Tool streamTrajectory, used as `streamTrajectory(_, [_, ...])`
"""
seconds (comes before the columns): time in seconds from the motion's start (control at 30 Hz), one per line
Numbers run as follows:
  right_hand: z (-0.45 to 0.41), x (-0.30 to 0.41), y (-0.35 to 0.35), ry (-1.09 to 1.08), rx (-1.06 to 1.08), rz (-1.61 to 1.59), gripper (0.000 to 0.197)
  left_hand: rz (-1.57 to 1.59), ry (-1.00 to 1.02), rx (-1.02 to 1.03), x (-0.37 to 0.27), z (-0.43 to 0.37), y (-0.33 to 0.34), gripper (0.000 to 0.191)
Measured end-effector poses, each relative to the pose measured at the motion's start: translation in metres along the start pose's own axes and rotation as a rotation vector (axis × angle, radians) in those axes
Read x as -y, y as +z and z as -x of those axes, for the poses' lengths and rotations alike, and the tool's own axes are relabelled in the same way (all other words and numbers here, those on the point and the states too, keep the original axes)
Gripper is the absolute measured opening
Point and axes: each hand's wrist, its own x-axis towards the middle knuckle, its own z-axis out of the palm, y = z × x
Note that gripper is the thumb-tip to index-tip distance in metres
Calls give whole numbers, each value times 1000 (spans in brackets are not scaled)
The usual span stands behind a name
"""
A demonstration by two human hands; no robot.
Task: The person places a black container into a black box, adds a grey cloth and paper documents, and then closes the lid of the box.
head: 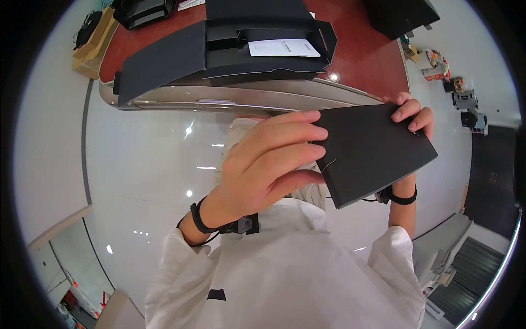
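A flat black cardboard piece (372, 150), with a small slit at its left edge, is held up in front of my body between both hands. My left hand (271, 160) grips its left edge, fingers on the top face and thumb lower down. My right hand (415, 115) holds the upper right corner; its palm and thumb are hidden by the piece. Beyond them, an unfolded black cardboard box (267, 63) lies at the table's near edge with its flaps spread. A white printed leaflet (283, 48) rests in it.
The red-brown tabletop (365, 61) lies beyond my hands. A black tray (144, 16) sits at its back left, a large black box (400, 16) at its back right. Cardboard boxes (92, 49) stand left of the table. Several items stand on the floor at right.
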Motion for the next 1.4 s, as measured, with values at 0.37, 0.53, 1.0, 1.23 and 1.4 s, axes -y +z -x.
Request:
streamTrajectory(0.37, [-52, 33, 19, -143, 446, 706, 30, -675, 201, 63, -11, -33, -78, 34])
streamTrajectory(0.53, [-95, 12, 27, -258, 328, 830, 43, -845, 133, 169, 6, -76, -105, 45])
streamTrajectory(1.0, [-112, -57, 31, -467, 538, 1217, 37, -990, 151, 235, 68, -77, -131, 22])
streamTrajectory(1.23, [-105, -59, 36, -277, 515, 1261, 41, -1044, 161, 455, 57, -90, -136, 28])
streamTrajectory(1.4, [-118, -44, 36, -2, 606, 1102, 50, -1060, 71, 584, 44, -93, -134, 29])
